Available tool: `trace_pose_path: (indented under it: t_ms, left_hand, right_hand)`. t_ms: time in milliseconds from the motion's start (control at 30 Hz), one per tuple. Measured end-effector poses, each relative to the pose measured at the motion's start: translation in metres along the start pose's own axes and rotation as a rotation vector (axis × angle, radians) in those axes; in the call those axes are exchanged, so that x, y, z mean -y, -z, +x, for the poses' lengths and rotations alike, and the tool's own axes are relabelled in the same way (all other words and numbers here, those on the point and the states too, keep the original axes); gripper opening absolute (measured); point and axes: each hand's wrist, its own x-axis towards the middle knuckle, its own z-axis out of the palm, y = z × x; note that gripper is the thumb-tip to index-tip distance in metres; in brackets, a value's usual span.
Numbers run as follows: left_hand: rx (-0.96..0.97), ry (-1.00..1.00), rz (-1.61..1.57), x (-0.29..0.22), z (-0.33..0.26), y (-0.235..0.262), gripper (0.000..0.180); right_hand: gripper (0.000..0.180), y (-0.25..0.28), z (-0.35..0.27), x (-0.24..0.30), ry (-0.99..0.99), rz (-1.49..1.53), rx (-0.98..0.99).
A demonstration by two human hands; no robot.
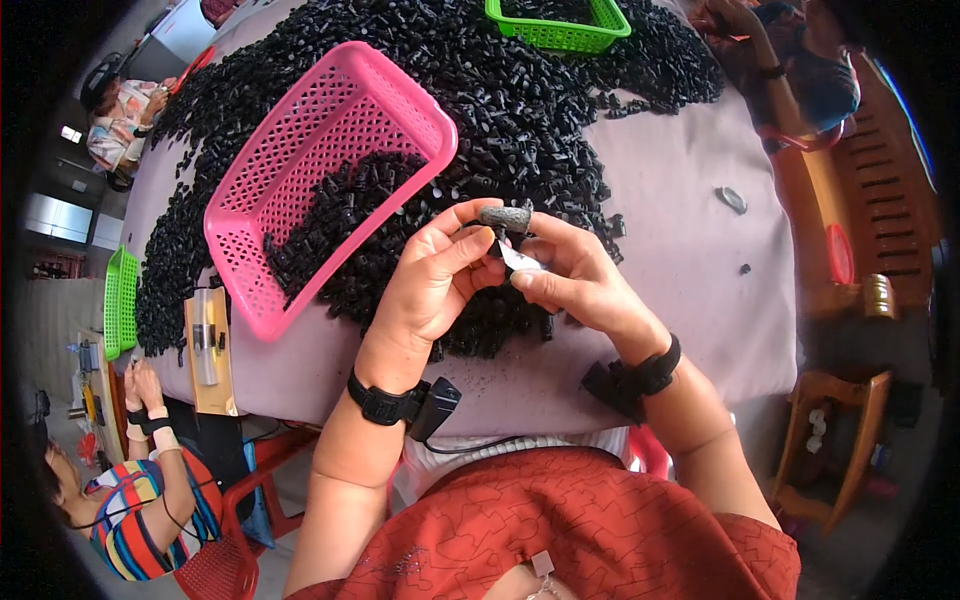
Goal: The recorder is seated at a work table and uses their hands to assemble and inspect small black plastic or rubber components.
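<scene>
In front of me, my left hand (428, 278) pinches a dark grey plug-shaped part (505, 216) with a wider end. My right hand (585, 278) meets it from the other side. Between its thumb and fingers is a small flat whitish piece (516, 258), whose kind I cannot make out. Below both hands spreads a large heap of small black parts (520, 120), many of them short and stubby. Just left of my left hand, a pink perforated basket (265, 300) lies tilted on the heap, partly filled with the same black parts.
A green basket (560, 38) stands at the far side; another green basket (121, 300) is at the left edge. A cardboard strip with a clear tube (204, 340) lies near left. An oval object (732, 199) rests on the cloth. Co-workers sit around the table (690, 240).
</scene>
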Motion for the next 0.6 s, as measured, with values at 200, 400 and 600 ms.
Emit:
trace_pose_path:
  t_ms: [200,400,600]
  left_hand:
    - [0.055,0.054,-0.054,-0.0017,0.0009,0.0024,0.035]
    - [0.088,0.093,-0.086,-0.0013,0.0019,0.0032,0.036]
    - [0.017,0.045,-0.054,0.0006,0.0017,-0.0047,0.033]
  right_hand:
    - [0.053,0.0017,0.0006,-0.0037,0.008,0.003,-0.012]
    - [0.049,0.0046,0.0006,-0.0028,0.016,0.032,0.015]
    - [0.053,0.0023,-0.0006,-0.0058,0.031,0.049,0.047]
